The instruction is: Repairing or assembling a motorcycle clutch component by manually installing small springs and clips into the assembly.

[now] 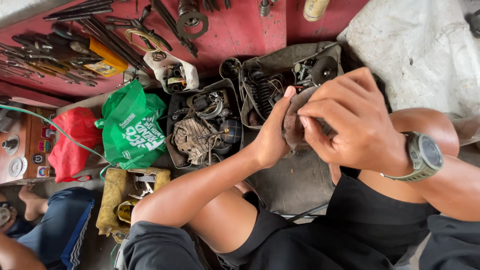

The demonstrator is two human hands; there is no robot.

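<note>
Rusty round metal part [291, 127] sits upright between both hands above the lap; left hand [272, 135] cups its far edge from behind; right hand [350, 120], nearer, pinches something small at its face, possibly a fastener.

The part [292, 125] sits between the left hand [272, 135] and right hand [352, 122], above the knees. Behind it lies a tray [280, 62] of parts; left of that, a second tray [175, 107], then two bags [132, 125], with tools [65, 50] beyond
</note>
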